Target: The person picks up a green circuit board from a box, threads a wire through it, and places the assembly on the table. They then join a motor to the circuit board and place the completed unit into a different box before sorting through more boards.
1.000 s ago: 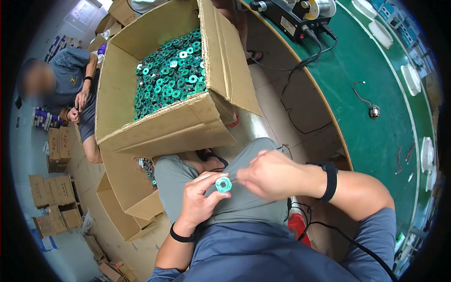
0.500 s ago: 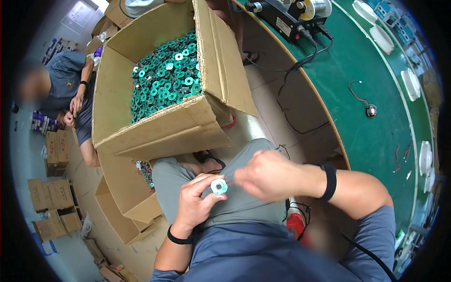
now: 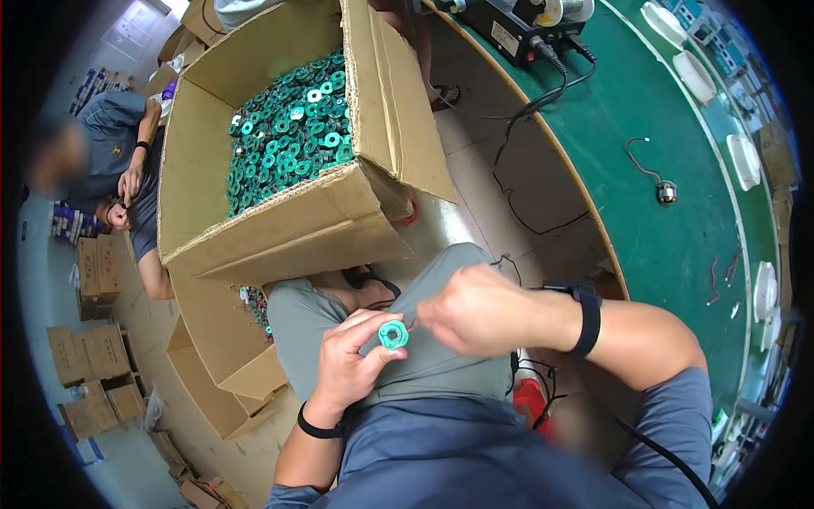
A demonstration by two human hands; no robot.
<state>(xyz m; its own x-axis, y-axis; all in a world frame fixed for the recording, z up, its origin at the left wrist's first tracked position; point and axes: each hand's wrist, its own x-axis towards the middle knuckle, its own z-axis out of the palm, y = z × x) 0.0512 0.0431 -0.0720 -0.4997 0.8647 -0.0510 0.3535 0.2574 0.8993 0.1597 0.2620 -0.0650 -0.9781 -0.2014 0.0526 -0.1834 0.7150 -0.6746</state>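
Left hand [image 3: 352,356]: nearly closed, thumb and fingers pinching the rim of a small green round part with a dark square centre [image 3: 393,334]. Part sits at that hand's fingertips, on the side facing the right hand, dark square facing up toward the camera. Held in the air above the grey-trousered lap [image 3: 449,382]. A thin reddish strand [image 3: 413,325] shows in the narrow gap between part and right fingertips. Right hand [image 3: 475,310]: just right of the part, fingers curled in, back of hand up. Can't tell if it has hold of the strand; fingertips too small and turned away.

Around the hands, left to right:
- Far left of the left hand, beyond it: seated co-worker [image 3: 110,136], own hands together near the lap.
- Well left, about level with the left hand: stacked brown cardboard boxes [image 3: 89,352].
- Nearer, just left of the left hand: lower open brown carton [image 3: 216,331], small mixed parts inside.
- Beyond the left hand: large open brown carton [image 3: 314,229] with a heap of green ring-shaped parts [image 3: 292,127].
- Beyond the right hand: black boxy bench unit with cables [image 3: 504,34], on a long green worktop [image 3: 670,271].
- Right of the right hand, on that worktop: small silver motor with red wire lead [image 3: 667,192]. White oval trays [image 3: 744,163] farther right.
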